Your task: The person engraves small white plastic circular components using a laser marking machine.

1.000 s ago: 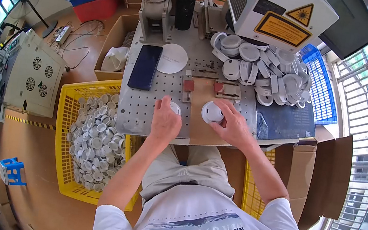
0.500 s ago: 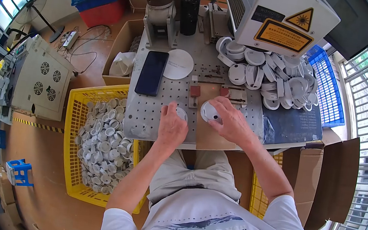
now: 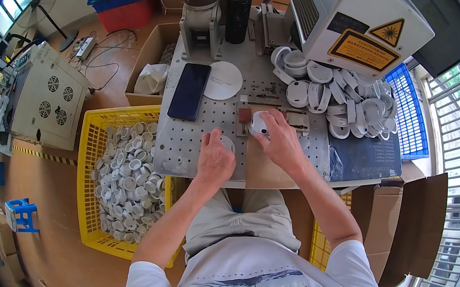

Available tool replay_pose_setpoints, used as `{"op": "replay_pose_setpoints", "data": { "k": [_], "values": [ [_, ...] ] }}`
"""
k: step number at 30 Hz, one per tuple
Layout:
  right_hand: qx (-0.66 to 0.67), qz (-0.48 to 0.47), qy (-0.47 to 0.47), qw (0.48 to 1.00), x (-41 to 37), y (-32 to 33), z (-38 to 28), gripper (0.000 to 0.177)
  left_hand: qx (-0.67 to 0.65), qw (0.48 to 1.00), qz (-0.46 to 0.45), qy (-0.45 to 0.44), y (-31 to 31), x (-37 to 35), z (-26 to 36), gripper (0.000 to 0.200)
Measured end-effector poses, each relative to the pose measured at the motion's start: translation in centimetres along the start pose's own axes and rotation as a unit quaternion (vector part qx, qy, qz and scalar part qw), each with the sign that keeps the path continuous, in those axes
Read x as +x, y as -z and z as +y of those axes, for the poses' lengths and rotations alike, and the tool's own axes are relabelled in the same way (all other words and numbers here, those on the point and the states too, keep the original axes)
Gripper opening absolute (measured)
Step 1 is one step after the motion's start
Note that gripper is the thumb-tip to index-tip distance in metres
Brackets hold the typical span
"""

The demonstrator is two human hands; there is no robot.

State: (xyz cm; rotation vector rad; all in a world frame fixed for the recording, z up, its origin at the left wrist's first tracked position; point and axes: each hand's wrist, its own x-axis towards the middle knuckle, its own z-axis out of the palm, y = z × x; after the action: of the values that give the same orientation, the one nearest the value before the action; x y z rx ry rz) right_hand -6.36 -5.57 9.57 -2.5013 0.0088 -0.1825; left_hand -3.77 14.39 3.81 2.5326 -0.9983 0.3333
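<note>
On the perforated metal worktable (image 3: 183,149), my right hand (image 3: 283,145) is closed around a white round plastic cap (image 3: 258,123) with a small dark hole. The cap is beside a small fixture (image 3: 296,122) with a reddish block (image 3: 244,116) at its left. To its left, my left hand (image 3: 216,156) has curled fingers around another white round cap (image 3: 228,143), partly hidden by the fingers. A brown sheet (image 3: 264,168) lies between the hands, under the right wrist.
A dark phone (image 3: 189,91) and a white disc (image 3: 224,81) lie at left. White round parts (image 3: 340,100) are heaped at right, below a machine head (image 3: 372,34) with a laser warning label. A yellow basket (image 3: 87,194) of white caps stands at lower left. An open carton (image 3: 416,226) is at right.
My right hand has moved forward with its cap, up to the fixture, and the cap has turned slightly. My left hand has stayed in place.
</note>
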Motion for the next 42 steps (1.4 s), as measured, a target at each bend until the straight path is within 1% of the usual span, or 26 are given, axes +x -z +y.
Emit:
{"op": "replay_pose_setpoints", "data": {
  "k": [3,6,8,11,12,13,14,15,16,17,18,19,21,22,24,26,28,30,31,34,36,37,38,40,41,42],
  "values": [
    [-0.013,0.003,0.0,1.0,-0.1,-0.3,0.4,0.047,-0.002,1.0,0.014,-0.004,-0.1,0.0,0.1,0.01],
    [-0.029,0.014,0.021,0.999,0.6,-0.7,0.5,0.046,0.0,1.0,-0.006,0.001,0.1,0.0,-0.1,0.01],
    [-0.039,0.009,-0.014,0.999,1.3,-0.7,0.1,0.045,0.027,0.999,-0.015,-0.015,0.3,0.1,0.1,0.01],
    [-0.048,0.031,-0.01,0.998,0.9,-0.8,0.3,0.045,0.02,1.0,0.001,-0.011,0.5,0.2,0.4,0.008],
    [-0.054,0.072,0.025,0.996,0.3,-0.9,0.8,0.044,0.005,1.0,-0.012,-0.018,-0.2,0.0,0.5,0.017],
    [-0.012,0.084,-0.009,0.996,-0.4,-0.7,0.1,0.044,0.019,1.0,-0.019,-0.007,-1.5,-0.5,-0.3,0.026],
    [-0.01,0.135,0.003,0.991,-1.1,-1.1,-0.1,0.042,-0.03,0.999,0.025,0.027,-4.0,-1.4,-0.9,0.037],
    [-0.031,0.193,0.065,0.979,-1.7,-1.7,0.5,0.035,-0.025,0.999,-0.033,0.022,-1.2,-1.2,0.0,0.04],
    [-0.037,0.2,0.069,0.977,-2.3,-2.2,1.1,0.029,0.042,0.998,-0.035,0.031,-2.7,-0.9,0.2,0.038],
    [0.009,0.19,0.032,0.981,-2.8,-2.9,2.1,0.023,0.008,0.994,-0.104,0.041,-1.4,-0.1,0.3,0.038],
    [0.042,0.179,0.019,0.983,-3.0,-3.3,2.7,0.019,0.015,0.997,-0.064,0.031,-2.0,-0.1,0.3,0.036],
    [0.036,0.172,0.008,0.984,-3.2,-3.6,2.8,0.014,0.051,0.998,0.02,0.01,-2.3,-0.4,0.3,0.029],
    [0.074,0.179,-0.004,0.981,-3.4,-4.0,3.7,0.01,0.094,0.992,-0.077,0.016,-0.9,-0.1,0.9,0.026],
    [0.073,0.18,0.003,0.981,-3.6,-3.6,3.8,0.01,0.096,0.993,-0.07,0.018,-0.6,0.1,1.2,0.026],
    [0.052,0.144,-0.015,0.988,-3.5,-3.7,3.6,0.011,0.132,0.99,-0.045,0.01,-0.6,-0.3,1.0,0.024],
    [0.04,0.163,0.012,0.986,-3.9,-4.4,4.2,0.011,0.089,0.993,0.075,0.018,-3.7,-0.6,0.1,0.025],
    [0.026,0.181,0.035,0.982,-3.4,-3.8,1.9,0.01,0.106,0.992,-0.072,0.009,-0.9,-0.2,0.9,0.025],
    [-0.062,0.182,0.064,0.979,-3.6,-1.8,-2.6,0.022,0.098,0.993,-0.066,0.013,-1.4,-0.3,0.9,0.026],
    [-0.073,0.198,0.111,0.971,-3.3,-1.6,-3.7,0.023,0.09,0.994,-0.062,0.006,-1.2,-0.3,0.9,0.026],
    [-0.077,0.198,0.097,0.972,-3.3,-1.8,-4.2,0.021,0.076,0.995,-0.059,-0.008,-1.1,-0.3,0.5,0.026],
    [-0.097,0.211,0.107,0.967,-3.3,-1.9,-3.1,0.021,0.099,0.991,-0.09,-0.023,-2.2,-0.1,0.7,0.027],
    [-0.117,0.223,0.109,0.962,-3.2,-2.2,-3.1,0.02,0.157,0.986,-0.047,-0.023,-2.5,-0.2,0.6,0.026],
    [-0.109,0.224,0.111,0.962,-3.1,-2.4,-3.2,0.02,0.165,0.985,-0.05,-0.02,-2.8,-0.2,0.4,0.026],
    [-0.045,0.247,0.097,0.963,-3.2,-2.4,-3.7,0.018,0.141,0.985,-0.097,-0.033,-2.7,0.0,0.5,0.027],
    [-0.035,0.279,0.129,0.951,-2.9,-3.3,-2.1,0.017,0.17,0.982,-0.073,-0.031,-3.1,-0.2,0.6,0.027],
    [-0.031,0.28,0.13,0.951,-3.2,-3.2,-1.8,0.017,0.174,0.981,-0.074,-0.03,-0.3,-0.1,0.2,0.027]
  ]
}}
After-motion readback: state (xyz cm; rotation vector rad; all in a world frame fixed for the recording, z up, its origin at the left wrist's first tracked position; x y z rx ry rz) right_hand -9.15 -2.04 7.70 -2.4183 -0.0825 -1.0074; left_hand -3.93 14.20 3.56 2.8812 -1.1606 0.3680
